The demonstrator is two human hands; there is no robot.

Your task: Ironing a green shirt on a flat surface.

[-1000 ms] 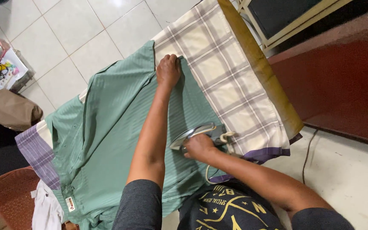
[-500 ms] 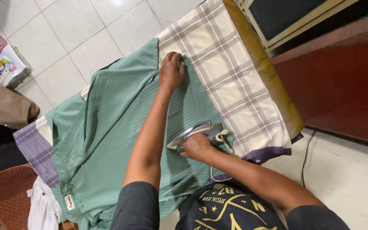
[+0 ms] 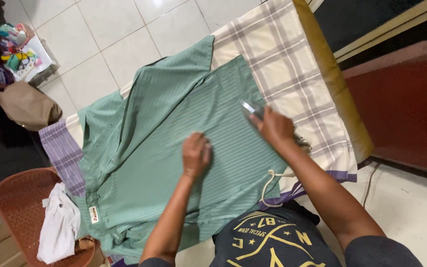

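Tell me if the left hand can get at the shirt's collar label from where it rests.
Probably yes: the left hand lies flat on the green shirt, and only bare cloth shows between it and the label.

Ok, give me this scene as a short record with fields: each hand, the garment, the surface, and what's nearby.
left hand: pressed flat on the green striped shirt
right hand: gripping the silver clothes iron on the shirt
garment: spread out, collar end toward the basket
surface: checked cloth-covered ironing board
cord: white iron cord hanging off the board's near edge
nearby: brown plastic basket with white cloth, white tiled floor
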